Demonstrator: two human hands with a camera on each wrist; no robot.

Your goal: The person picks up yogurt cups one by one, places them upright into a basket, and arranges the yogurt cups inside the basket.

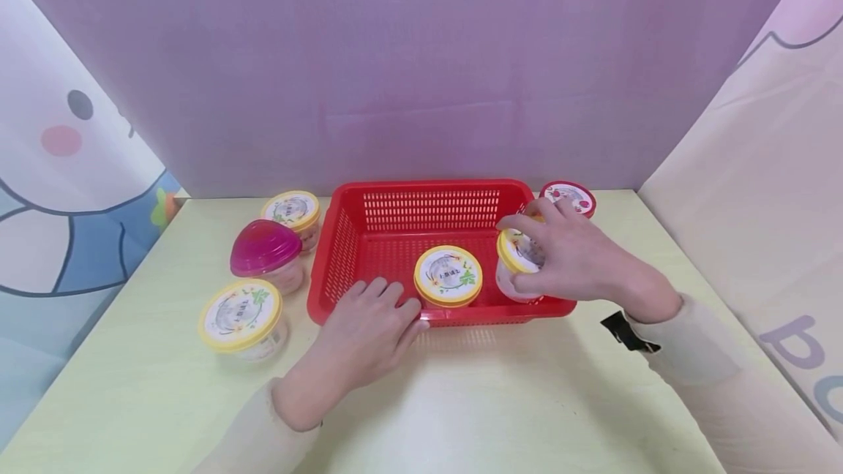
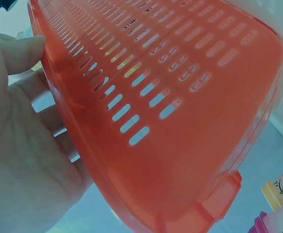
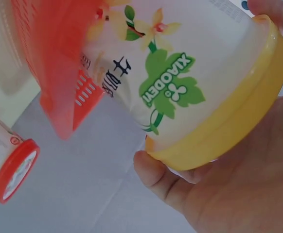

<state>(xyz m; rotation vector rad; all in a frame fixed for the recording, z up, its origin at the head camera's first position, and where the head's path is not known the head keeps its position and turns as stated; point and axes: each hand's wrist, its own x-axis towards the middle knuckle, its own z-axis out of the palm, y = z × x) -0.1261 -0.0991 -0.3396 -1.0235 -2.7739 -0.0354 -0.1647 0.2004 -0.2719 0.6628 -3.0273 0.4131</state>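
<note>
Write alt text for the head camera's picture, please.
A person's right hand grips a yellow-lidded tub at the right end of a red basket; the left hand holds the basket's near rim. A second tub sits inside; two more yellow-lidded tubs and a magenta-lidded tub stand left, a red-lidded tub right.

A cloth-screened work booth, the wider room staying hidden.
A creased plain purple fabric sheet [image 1: 421,72] is hanging at twelve o'clock, a blue-and-white cartoon-printed sheet [image 1: 39,240] at ten, a pale lettered sheet [image 1: 757,167] at two, all bordering a flat yellow-green tabletop [image 1: 461,401].
</note>
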